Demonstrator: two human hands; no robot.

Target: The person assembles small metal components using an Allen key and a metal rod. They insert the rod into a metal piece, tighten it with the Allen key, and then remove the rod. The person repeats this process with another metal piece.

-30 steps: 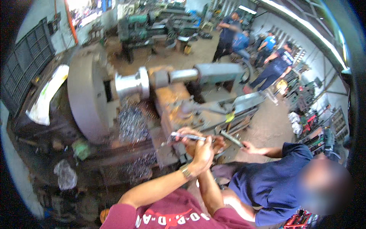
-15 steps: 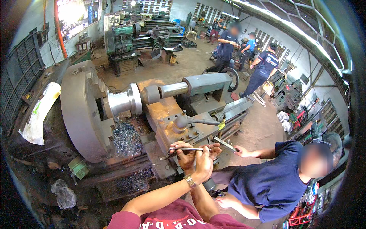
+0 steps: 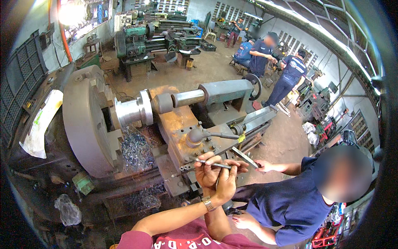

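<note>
In front of the lathe my forearms cross at the wrists. My left hand (image 3: 226, 182), with a metal-banded watch on its wrist, pinches one end of a slim metal rod (image 3: 219, 165). Further left, my right hand (image 3: 205, 176) has its fingers curled round the rod's other end. Just beyond my hands is the lathe's tool post (image 3: 194, 136) with its lever handle (image 3: 224, 135). A co-worker's hand (image 3: 263, 166) at the right holds a flat metal bar (image 3: 244, 157) close to my fingers. A shiny flanged workpiece (image 3: 134, 111) sits between chuck and tailstock.
The big chuck (image 3: 85, 124) stands at left, with metal shavings (image 3: 137, 149) below the workpiece. The tailstock (image 3: 226, 92) is at the back. A co-worker in dark blue (image 3: 277, 199) is close at my right. Other people (image 3: 290, 74) stand behind, near another lathe (image 3: 132, 43).
Both my hands have shifted slightly right, and the rod now tilts down to the right with fingers curled more around it. The near co-worker has leaned closer.
</note>
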